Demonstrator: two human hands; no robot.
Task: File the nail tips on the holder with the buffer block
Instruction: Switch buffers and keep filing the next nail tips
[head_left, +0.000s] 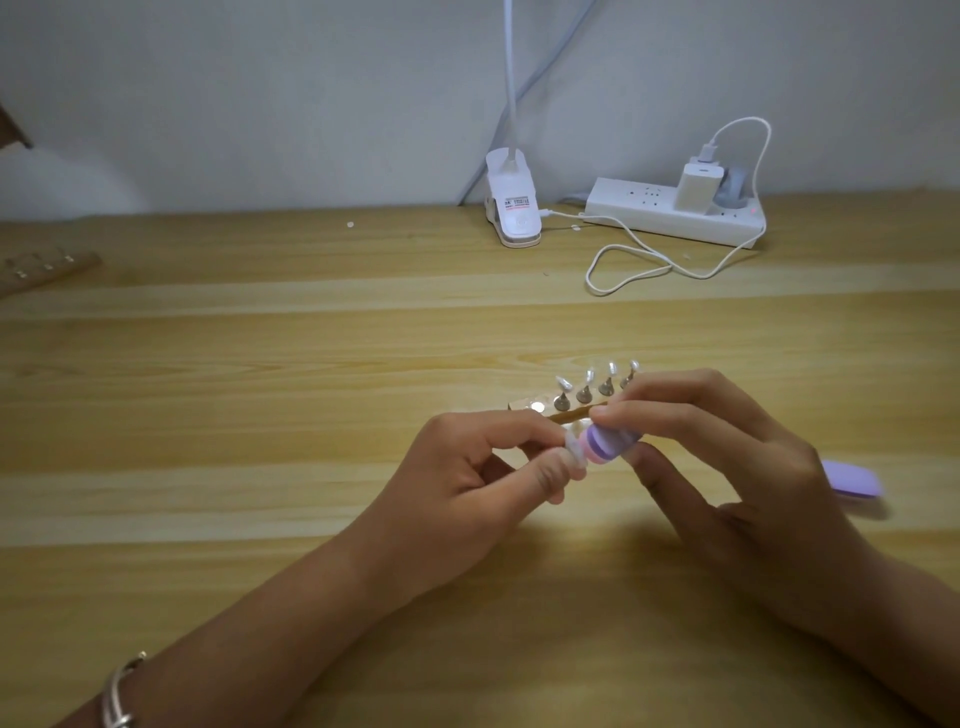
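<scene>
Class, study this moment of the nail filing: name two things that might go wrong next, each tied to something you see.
1. The left hand only pinches the nail tip; the buffer block in the right hand might flick it loose or scuff skin.
2. The holder stands just behind both hands; a wide stroke may topple it.
</scene>
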